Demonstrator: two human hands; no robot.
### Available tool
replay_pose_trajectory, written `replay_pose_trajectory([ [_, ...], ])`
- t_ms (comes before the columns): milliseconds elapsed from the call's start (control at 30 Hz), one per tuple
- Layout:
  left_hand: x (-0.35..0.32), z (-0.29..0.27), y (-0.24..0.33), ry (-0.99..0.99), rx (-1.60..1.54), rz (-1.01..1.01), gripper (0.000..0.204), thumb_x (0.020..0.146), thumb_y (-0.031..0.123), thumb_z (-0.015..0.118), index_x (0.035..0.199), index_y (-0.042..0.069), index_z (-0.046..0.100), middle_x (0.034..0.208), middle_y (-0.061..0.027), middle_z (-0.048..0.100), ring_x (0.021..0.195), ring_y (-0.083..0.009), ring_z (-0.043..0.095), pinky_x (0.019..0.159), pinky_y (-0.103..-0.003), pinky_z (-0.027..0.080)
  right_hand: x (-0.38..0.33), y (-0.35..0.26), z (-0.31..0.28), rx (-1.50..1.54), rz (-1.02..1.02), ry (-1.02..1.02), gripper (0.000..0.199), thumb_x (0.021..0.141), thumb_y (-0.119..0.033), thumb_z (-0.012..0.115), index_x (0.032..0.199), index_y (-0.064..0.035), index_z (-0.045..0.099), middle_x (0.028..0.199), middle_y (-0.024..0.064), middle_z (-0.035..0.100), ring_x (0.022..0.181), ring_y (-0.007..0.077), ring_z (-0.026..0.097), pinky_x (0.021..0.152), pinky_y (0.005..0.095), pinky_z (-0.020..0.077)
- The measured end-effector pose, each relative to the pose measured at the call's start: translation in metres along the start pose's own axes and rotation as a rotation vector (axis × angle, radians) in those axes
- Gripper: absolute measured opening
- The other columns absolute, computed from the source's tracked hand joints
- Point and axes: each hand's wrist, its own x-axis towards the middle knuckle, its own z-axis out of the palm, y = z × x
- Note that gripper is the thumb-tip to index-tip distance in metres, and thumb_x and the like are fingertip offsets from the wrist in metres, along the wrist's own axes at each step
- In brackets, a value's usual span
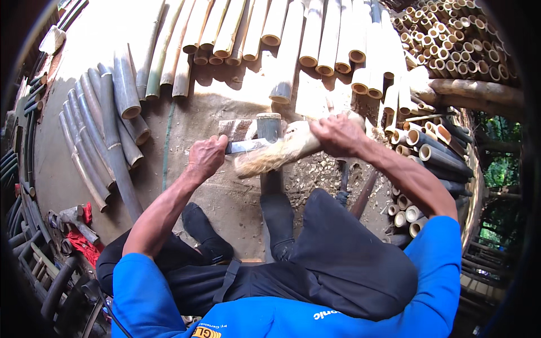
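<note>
Out in front of me, my left hand [207,156] is closed in a fist around the handle end of a knife, whose flat metal blade [241,146] points right. My right hand [339,135] grips a thick, pale wooden club [287,147] with a frayed, fibrous end. The club lies slantwise over the blade and hides its far part; whether they touch I cannot tell. Just behind them a short dark bamboo piece [269,126] stands upright, its lower part covered by the club. A wooden block [236,130] lies beside it.
Long bamboo poles [288,53] line the far side. Dark split lengths [87,132] curve along the left, near a red cloth [84,242]. Cut tubes are stacked at the right [442,159] and far right [456,42]. Chips [324,174] litter the ground by my dark-socked feet [207,231].
</note>
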Motion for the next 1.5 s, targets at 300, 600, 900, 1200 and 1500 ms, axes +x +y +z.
replay_pose_trajectory([
  [300,-0.010,0.007,-0.005,0.061,0.072,0.037,0.011,0.097,0.011,0.051,0.088,0.006,0.056,0.080,-0.0155,0.069,0.069,-0.0310,0.073,0.059,-0.044,0.059,0.005,0.003,0.004,0.078,-0.129,0.141,0.019,0.092,-0.021,0.067,0.100,-0.0049,0.060,0.082,0.0109,0.067,0.077,0.0238,0.071,0.074,0.0443,0.0612],
  [600,-0.015,0.008,-0.005,0.266,0.015,0.127,0.018,0.093,0.022,0.066,0.096,0.005,0.060,0.077,-0.0144,0.064,0.074,-0.0287,0.070,0.065,-0.040,0.056,-0.004,0.021,0.000,0.051,0.001,0.104,0.041,0.084,-0.026,0.076,0.112,-0.0051,0.056,0.086,0.0121,0.066,0.079,0.0278,0.069,0.072,0.0450,0.0565],
  [900,0.046,-0.042,-0.056,-0.134,-1.011,-0.255,0.031,0.099,0.034,0.070,0.098,0.004,0.076,0.062,0.0025,0.058,0.056,-0.0099,0.052,0.053,-0.033,0.042,-0.055,-0.017,-0.034,1.311,0.480,0.577,0.076,0.075,-0.014,0.085,0.140,0.0011,0.050,0.120,0.0129,0.066,0.108,0.0219,0.065,0.097,0.0356,0.0524],
  [1200,0.073,-0.066,-0.027,-0.240,-0.307,0.064,0.061,0.093,0.061,0.067,0.086,0.001,0.076,0.058,-0.0213,0.057,0.055,-0.0362,0.059,0.056,-0.045,0.046,-0.051,-0.042,-0.044,1.600,0.493,0.496,0.076,0.074,-0.013,0.083,0.141,0.0017,0.049,0.123,0.0106,0.065,0.112,0.0192,0.063,0.100,0.0339,0.0503],
  [1500,0.075,-0.054,-0.030,-0.132,-0.270,0.129,0.059,0.095,0.057,0.066,0.079,0.001,0.074,0.060,-0.0215,0.060,0.061,-0.0391,0.065,0.060,-0.048,0.049,-0.047,-0.047,-0.052,1.448,0.419,0.498,0.083,0.073,-0.011,0.083,0.145,0.0030,0.045,0.127,0.0139,0.065,0.116,0.0217,0.063,0.104,0.0367,0.0483],
])
